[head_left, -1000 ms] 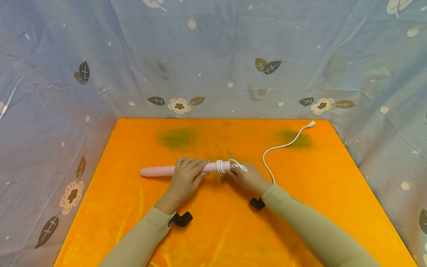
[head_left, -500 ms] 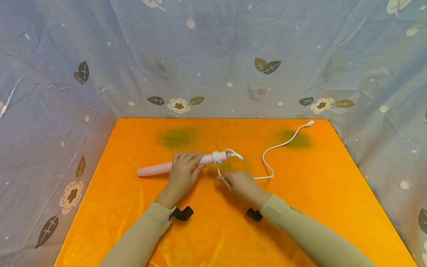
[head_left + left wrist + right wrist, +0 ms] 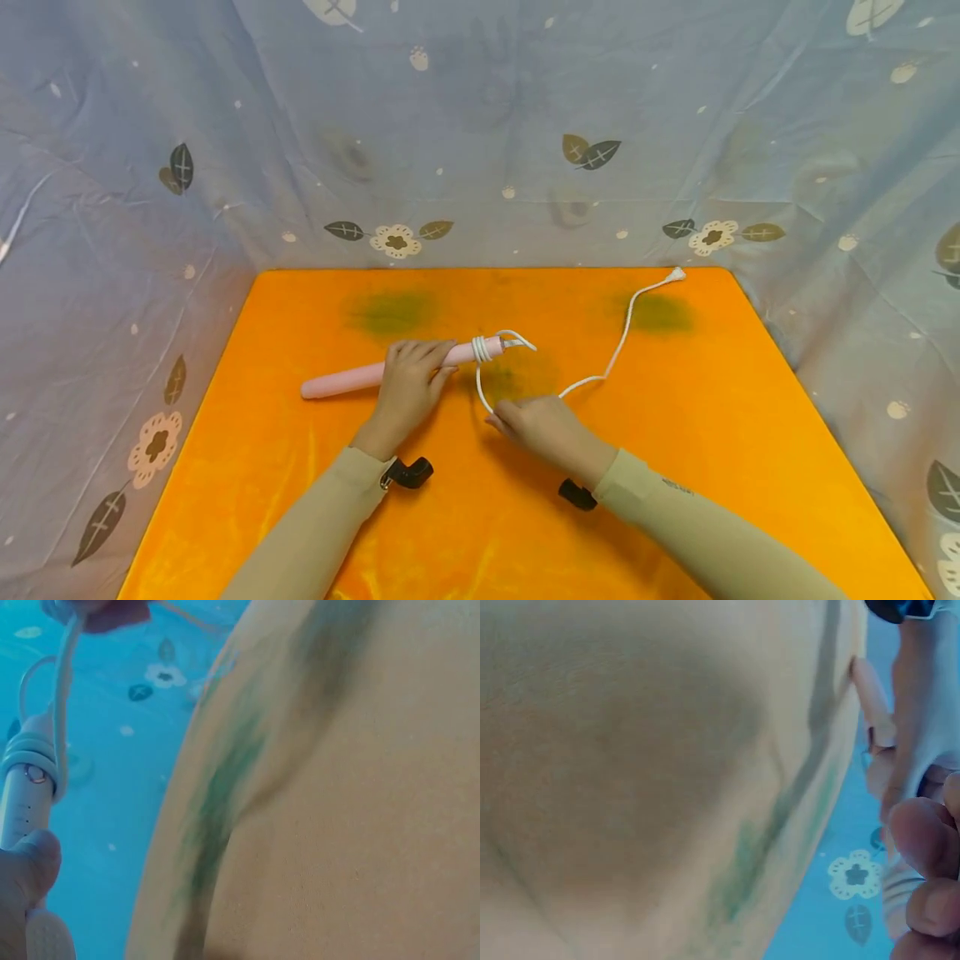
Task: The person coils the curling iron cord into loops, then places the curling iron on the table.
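A slim pink hair iron [image 3: 343, 382] lies across the middle of the table, its cord end slightly raised toward the back right. My left hand [image 3: 408, 387] grips it around the body. Several turns of white cord [image 3: 628, 321] circle the handle near that end. My right hand [image 3: 551, 425] pinches the cord to the front right of the wraps, drawing out a curved length. In the left wrist view, the handle [image 3: 26, 810] shows a round button and small dots beside my thumb [image 3: 37, 862]. Curled right fingers [image 3: 930, 900] fill the right wrist view's edge.
The white plug [image 3: 677, 273] lies at the table's back right corner, with the cord's free length running to it. An orange cloth [image 3: 480, 517] covers the table. Patterned grey-blue curtains [image 3: 480, 125] hang behind and at both sides.
My right hand has left the iron's cord end and moved toward me, pulling the cord into a longer loop. The iron's right end has swung away from me; the free cord has shifted.
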### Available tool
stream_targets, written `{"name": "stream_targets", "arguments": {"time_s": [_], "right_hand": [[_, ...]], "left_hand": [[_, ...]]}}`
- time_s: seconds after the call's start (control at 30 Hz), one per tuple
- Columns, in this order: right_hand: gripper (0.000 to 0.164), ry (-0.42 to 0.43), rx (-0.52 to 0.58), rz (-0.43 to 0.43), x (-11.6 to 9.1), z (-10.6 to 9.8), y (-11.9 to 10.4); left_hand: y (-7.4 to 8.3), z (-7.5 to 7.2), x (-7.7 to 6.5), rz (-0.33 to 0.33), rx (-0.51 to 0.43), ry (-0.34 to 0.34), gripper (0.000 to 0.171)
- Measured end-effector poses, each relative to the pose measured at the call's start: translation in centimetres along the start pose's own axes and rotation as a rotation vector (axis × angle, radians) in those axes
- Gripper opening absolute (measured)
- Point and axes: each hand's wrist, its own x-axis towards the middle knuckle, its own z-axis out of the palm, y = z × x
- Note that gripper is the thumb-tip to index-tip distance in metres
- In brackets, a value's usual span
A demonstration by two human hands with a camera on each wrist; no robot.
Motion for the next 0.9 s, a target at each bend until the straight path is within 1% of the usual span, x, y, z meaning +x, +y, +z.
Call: {"name": "stream_targets", "arguments": {"time_s": [0.17,0.3,0.37,0.47,0.63,0.77,0.9], "right_hand": [[0.030,-0.029,0.034,-0.006,0.0,-1.1,-0.4],[0.022,-0.046,0.046,-0.017,0.3,-1.8,-0.5],[0.018,-0.040,0.048,-0.034,0.5,-2.1,-0.4],[0.016,-0.007,0.029,-0.067,0.9,-2.5,-0.2],[0.013,0.048,-0.021,-0.087,2.4,-3.9,0.7],[0.009,0.066,-0.038,-0.092,3.7,-5.3,1.6],[0.010,0.073,-0.059,-0.094,4.9,-6.3,2.5]], "left_hand": [[-0.5,0.3,-0.3,-0.006,0.017,-0.014,0.042],[-0.8,0.5,-0.4,-0.019,0.014,-0.015,0.043],[-1.0,0.5,-0.5,-0.023,0.019,-0.018,0.042],[-1.0,0.6,-0.6,-0.022,0.036,-0.043,0.042],[-0.8,0.8,-1.2,-0.004,0.056,-0.087,0.040],[-0.4,0.7,-1.7,0.026,0.051,-0.091,0.037],[0.0,0.5,-2.0,0.067,0.027,-0.078,0.037]]}}
